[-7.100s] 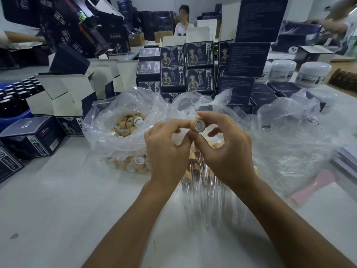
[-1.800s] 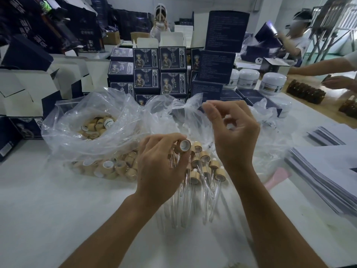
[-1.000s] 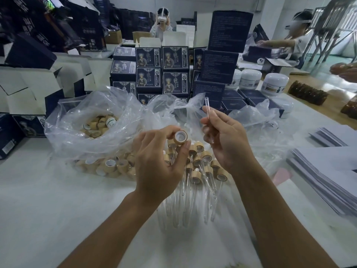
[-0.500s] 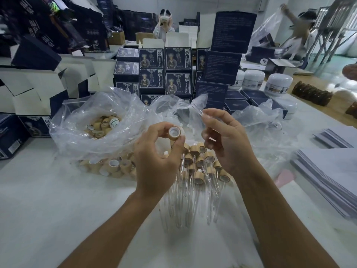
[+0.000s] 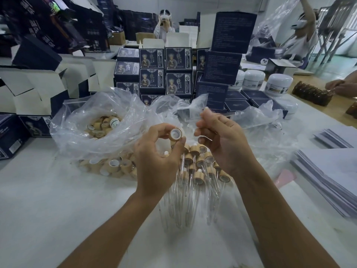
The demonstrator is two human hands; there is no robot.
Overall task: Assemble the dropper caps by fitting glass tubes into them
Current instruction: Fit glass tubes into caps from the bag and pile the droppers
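Hands (image 5: 193, 144) above finished droppers (image 5: 195, 171), bag (image 5: 92, 120) behind.

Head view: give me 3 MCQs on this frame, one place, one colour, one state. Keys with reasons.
1. Where do the finished droppers lie?
A. on the table below the hands
B. inside a box
C. on the paper stack

2. Colour of the cap in the left hand?
A. black
B. tan with white inside
C. red

3. The right hand is:
A. flat on the table
B. raised, fingers curled
C. inside the bag

Key: A, they lie on the white table; B, wood-toned shell and white liner; B, it is lifted beside the cap.
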